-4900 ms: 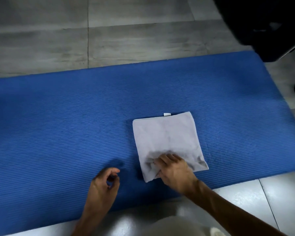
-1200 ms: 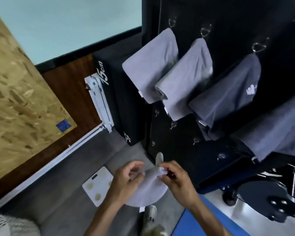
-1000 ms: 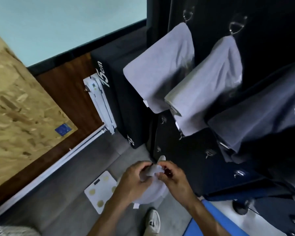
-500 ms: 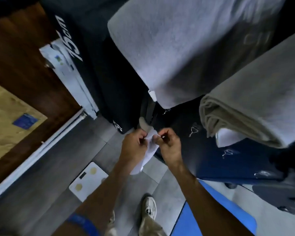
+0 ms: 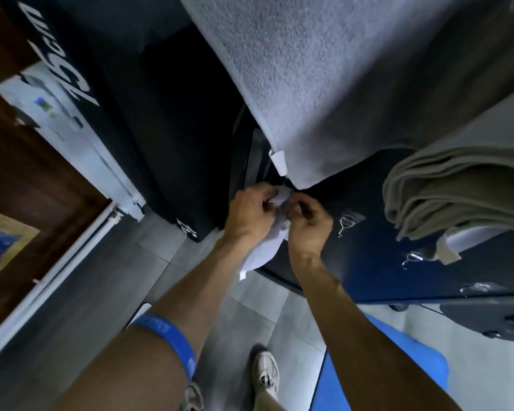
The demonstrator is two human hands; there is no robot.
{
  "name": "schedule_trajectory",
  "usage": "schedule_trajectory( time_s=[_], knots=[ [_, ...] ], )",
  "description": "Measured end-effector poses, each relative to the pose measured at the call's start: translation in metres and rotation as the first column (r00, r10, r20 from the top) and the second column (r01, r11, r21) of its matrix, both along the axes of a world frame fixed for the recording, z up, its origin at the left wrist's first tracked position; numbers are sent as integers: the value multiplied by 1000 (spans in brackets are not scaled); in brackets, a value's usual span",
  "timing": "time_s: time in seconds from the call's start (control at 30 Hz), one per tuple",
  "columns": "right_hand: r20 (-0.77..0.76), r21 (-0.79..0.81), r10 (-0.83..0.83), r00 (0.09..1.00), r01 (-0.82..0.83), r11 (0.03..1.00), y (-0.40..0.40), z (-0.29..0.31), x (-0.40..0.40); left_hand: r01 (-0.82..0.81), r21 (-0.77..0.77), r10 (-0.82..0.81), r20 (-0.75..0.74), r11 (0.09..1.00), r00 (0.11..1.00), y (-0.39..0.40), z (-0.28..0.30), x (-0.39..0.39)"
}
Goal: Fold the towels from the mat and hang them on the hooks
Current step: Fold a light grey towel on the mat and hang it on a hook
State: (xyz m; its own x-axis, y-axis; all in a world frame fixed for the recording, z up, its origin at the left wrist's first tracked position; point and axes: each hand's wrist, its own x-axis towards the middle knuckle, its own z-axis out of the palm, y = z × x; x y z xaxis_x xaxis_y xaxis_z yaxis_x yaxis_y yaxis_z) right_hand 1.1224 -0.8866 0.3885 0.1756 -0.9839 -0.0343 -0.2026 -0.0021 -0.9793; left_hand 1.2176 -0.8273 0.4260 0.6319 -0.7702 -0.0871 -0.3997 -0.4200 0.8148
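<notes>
My left hand (image 5: 248, 213) and my right hand (image 5: 307, 225) both pinch the top of a small folded light grey towel (image 5: 264, 247) against the dark board, just under the corner of a hung grey towel (image 5: 324, 84). The small towel hangs down between my wrists. Whatever hook lies behind it is hidden by my fingers. A bare metal hook (image 5: 346, 223) sits just right of my right hand, and another hook (image 5: 413, 258) lower right. A second hung, folded towel (image 5: 457, 191) fills the right side. A corner of the blue mat (image 5: 398, 366) shows at the bottom right.
A black padded box marked 75cm (image 5: 116, 99) stands left of the board, with a white device (image 5: 66, 129) beside it against a brown wall. Grey floor tiles lie below, and my shoes (image 5: 267, 372) show. A dark wheeled base (image 5: 487, 318) sits at the right.
I have leaned closer to the board. Both hands have lifted the small towel up to the spot just below the hung towel's corner, still pinching its top.
</notes>
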Motion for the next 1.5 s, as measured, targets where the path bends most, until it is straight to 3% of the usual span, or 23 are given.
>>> schedule_trajectory(
  time_s=[0.1,0.2,0.3,0.43,0.5,0.67,0.87,1.0,1.2,1.37,1.5],
  knots=[
    [-252,-106,0,968,-28,994,1,-3,5,33,73,-35,24,997,999,-7,-4,1],
    [-540,-137,37,841,-131,982,2,-3,3,68,102,-73,48,992,996,-10,-12,-3],
    [-654,-112,73,753,-191,975,-2,1,0,96,140,-95,-12,986,995,-12,-17,-8],
    [-599,-96,182,780,-296,950,5,-2,-10,137,265,-148,23,954,989,3,-28,-7],
    [-553,-70,209,806,-295,953,22,1,-29,94,233,-100,12,968,995,26,-25,-13],
    [-542,54,258,800,-273,961,88,23,-95,-104,44,111,-217,994,970,110,1,-37],
    [-525,168,254,812,-193,967,183,42,-169,-92,86,116,-336,992,935,200,26,-60],
    [-462,301,145,875,1,953,244,66,-212,108,134,-64,-297,985,953,231,46,-84],
    [-448,304,-47,893,202,931,308,98,-275,404,69,-365,-312,912,877,221,87,-148],
    [-437,328,-241,866,404,854,356,121,-343,639,34,-596,-324,769,735,181,119,-247],
    [-440,349,-453,775,612,709,412,118,-412,812,11,-778,-276,584,564,164,137,-362]
  ],
)
